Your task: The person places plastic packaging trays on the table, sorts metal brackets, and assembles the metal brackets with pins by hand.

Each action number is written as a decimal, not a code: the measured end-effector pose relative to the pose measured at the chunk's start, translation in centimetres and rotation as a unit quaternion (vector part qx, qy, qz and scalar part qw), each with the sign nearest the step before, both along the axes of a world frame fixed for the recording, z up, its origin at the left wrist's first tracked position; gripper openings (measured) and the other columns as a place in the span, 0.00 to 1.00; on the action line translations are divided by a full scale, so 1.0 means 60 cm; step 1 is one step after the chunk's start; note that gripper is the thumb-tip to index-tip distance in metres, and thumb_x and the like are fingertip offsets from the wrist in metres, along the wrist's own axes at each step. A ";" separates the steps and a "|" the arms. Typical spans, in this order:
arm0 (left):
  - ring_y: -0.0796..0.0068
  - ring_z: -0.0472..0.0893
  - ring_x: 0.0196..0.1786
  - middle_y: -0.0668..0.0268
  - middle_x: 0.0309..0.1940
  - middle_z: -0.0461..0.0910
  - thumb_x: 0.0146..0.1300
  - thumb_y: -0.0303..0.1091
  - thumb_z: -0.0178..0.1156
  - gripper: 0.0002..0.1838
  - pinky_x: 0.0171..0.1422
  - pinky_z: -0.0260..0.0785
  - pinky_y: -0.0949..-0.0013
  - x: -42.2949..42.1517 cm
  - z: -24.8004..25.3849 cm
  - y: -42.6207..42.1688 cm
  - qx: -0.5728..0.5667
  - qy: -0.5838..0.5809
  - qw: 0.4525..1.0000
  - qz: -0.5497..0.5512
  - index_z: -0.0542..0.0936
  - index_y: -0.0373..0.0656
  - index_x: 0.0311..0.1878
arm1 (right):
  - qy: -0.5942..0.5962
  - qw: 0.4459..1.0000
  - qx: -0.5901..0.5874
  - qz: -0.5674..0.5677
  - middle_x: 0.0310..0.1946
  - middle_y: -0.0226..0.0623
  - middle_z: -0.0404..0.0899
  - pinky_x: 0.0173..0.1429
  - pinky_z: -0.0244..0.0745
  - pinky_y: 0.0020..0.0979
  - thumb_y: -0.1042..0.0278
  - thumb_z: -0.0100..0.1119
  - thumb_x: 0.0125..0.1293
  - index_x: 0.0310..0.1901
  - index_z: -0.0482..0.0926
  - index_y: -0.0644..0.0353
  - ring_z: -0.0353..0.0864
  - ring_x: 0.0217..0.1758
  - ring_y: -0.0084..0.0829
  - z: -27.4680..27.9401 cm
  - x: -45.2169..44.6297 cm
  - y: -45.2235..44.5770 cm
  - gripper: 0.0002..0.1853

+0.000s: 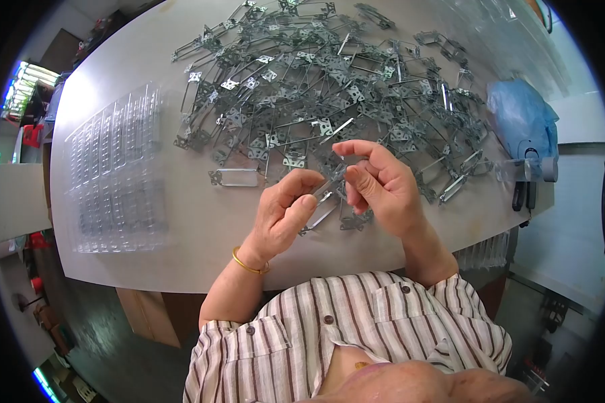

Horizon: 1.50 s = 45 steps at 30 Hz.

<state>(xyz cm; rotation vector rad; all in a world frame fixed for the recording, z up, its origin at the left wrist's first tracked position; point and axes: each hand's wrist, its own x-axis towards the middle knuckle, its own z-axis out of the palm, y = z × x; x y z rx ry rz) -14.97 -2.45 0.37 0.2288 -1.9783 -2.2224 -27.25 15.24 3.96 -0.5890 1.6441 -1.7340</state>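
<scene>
Both hands are over the near edge of a large pile of metal brackets (302,80) on the pale table. My left hand (282,211), with a gold bangle at its wrist, has thumb and forefinger brought together around the end of a small metal bracket (324,186). Just to the right, my right hand (383,185) has its fingers curled near the other end of that part; whether it grips anything is hard to see. One bracket (238,177) lies apart, left of my left hand.
Clear plastic trays (114,174) lie on the table's left side. A blue plastic bag (523,117) is at the right, above a clear container with a grey end (528,170) and a black-handled tool (524,195). More clear plastic (504,40) lies at the upper right.
</scene>
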 end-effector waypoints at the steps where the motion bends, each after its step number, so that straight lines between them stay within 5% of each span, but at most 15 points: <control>1: 0.84 0.66 0.33 0.70 0.35 0.77 0.72 0.54 0.59 0.28 0.38 0.57 0.78 0.001 0.000 -0.003 0.004 -0.007 1.000 -0.016 0.79 0.32 0.52 | -0.050 0.998 -0.017 0.016 0.26 0.26 0.80 0.30 0.72 0.21 0.61 0.57 0.83 0.62 0.77 0.66 0.77 0.25 0.15 -0.001 -0.004 0.000 0.18; 4: 0.83 0.68 0.35 0.67 0.40 0.80 0.72 0.52 0.59 0.27 0.40 0.60 0.77 0.004 0.001 -0.015 0.015 -0.023 0.998 -0.049 0.79 0.32 0.52 | -0.196 0.978 -0.046 0.046 0.26 0.28 0.81 0.28 0.73 0.21 0.60 0.54 0.84 0.62 0.77 0.67 0.78 0.24 0.18 0.003 -0.016 0.002 0.18; 10: 0.84 0.69 0.35 0.67 0.39 0.80 0.72 0.50 0.59 0.27 0.40 0.60 0.77 0.006 -0.007 -0.014 0.017 -0.021 0.995 -0.092 0.78 0.30 0.53 | -0.295 0.948 -0.062 0.105 0.20 0.23 0.75 0.20 0.62 0.18 0.58 0.56 0.83 0.50 0.79 0.63 0.68 0.16 0.13 0.011 -0.028 0.011 0.15; 19: 0.84 0.69 0.29 0.70 0.29 0.76 0.70 0.52 0.59 0.28 0.33 0.57 0.76 0.001 0.015 -0.015 -0.014 -0.018 0.987 -0.158 0.81 0.30 0.51 | -0.223 0.973 0.005 0.055 0.17 0.17 0.67 0.19 0.50 0.19 0.63 0.58 0.80 0.44 0.79 0.60 0.57 0.15 0.08 0.009 -0.028 0.006 0.09; 22: 0.84 0.66 0.26 0.71 0.27 0.73 0.69 0.54 0.58 0.30 0.31 0.53 0.75 0.001 0.010 -0.008 0.052 -0.043 0.989 -0.130 0.81 0.30 0.50 | -0.217 0.967 -0.132 0.004 0.19 0.19 0.70 0.19 0.53 0.19 0.64 0.58 0.81 0.44 0.79 0.60 0.61 0.16 0.08 -0.016 -0.035 0.009 0.08; 25: 0.84 0.63 0.25 0.72 0.25 0.70 0.69 0.57 0.55 0.32 0.30 0.49 0.75 -0.002 0.004 -0.012 0.142 -0.064 0.983 -0.100 0.80 0.29 0.49 | -0.102 0.977 -0.129 -0.137 0.24 0.25 0.77 0.21 0.62 0.17 0.66 0.58 0.82 0.46 0.78 0.61 0.70 0.19 0.11 -0.009 -0.019 0.001 0.07; 32: 0.84 0.63 0.25 0.73 0.23 0.68 0.69 0.62 0.53 0.35 0.30 0.48 0.75 -0.007 0.013 -0.012 0.178 -0.088 0.978 -0.063 0.79 0.30 0.50 | 0.160 0.958 -0.213 -0.110 0.42 0.42 0.86 0.37 0.86 0.23 0.81 0.62 0.75 0.50 0.76 0.66 0.91 0.43 0.28 -0.036 0.011 -0.003 0.07; 39: 0.86 0.61 0.26 0.75 0.25 0.68 0.75 0.56 0.51 0.29 0.30 0.49 0.77 -0.004 0.006 -0.011 0.155 -0.054 0.984 -0.072 0.79 0.33 0.53 | 0.496 0.854 -0.119 -0.103 0.36 0.41 0.88 0.36 0.85 0.32 0.83 0.72 0.64 0.48 0.79 0.63 0.91 0.35 0.35 -0.032 0.001 -0.014 0.14; 45: 0.87 0.61 0.27 0.76 0.27 0.68 0.79 0.53 0.49 0.26 0.31 0.50 0.77 -0.002 0.000 -0.005 0.109 -0.021 0.993 -0.047 0.79 0.34 0.54 | 0.547 0.828 -0.049 -0.113 0.31 0.37 0.84 0.27 0.75 0.30 0.84 0.72 0.61 0.46 0.80 0.61 0.83 0.25 0.33 -0.037 0.001 -0.019 0.14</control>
